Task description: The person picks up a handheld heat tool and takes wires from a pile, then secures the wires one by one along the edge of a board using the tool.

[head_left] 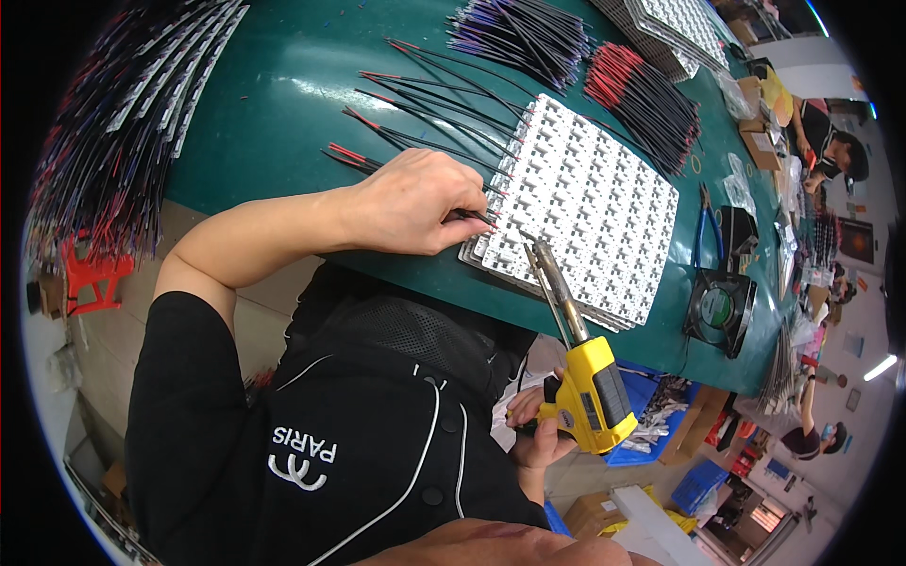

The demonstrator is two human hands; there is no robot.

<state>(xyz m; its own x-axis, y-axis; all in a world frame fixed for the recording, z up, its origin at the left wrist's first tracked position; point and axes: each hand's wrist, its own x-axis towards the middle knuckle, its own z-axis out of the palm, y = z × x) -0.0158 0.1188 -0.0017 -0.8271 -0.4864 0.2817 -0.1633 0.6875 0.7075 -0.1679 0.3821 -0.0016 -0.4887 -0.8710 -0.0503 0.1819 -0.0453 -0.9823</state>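
Observation:
My left hand [415, 198] is closed in a pinch on a thin black wire [475, 216], whose reddish end lies against the near left edge of a white circuit board panel [596, 212]. Rows of small parts cover the panel, and more panels are stacked beneath it. In my right hand [540, 436] is a yellow soldering gun [593, 401], gripped by its handle. Its metal tip points at the panel, a little right of my left fingers. Several black wires with red ends [429, 99] stick out from the panel's left edge.
On the green table [283, 123] lie bundles of black wires with red ends [644, 104] and purple ends [519, 38]. Wired strips [123, 123] hang over the left edge. Blue-handled pliers [706, 226] and a black fan [719, 311] stand right. Other people work far right.

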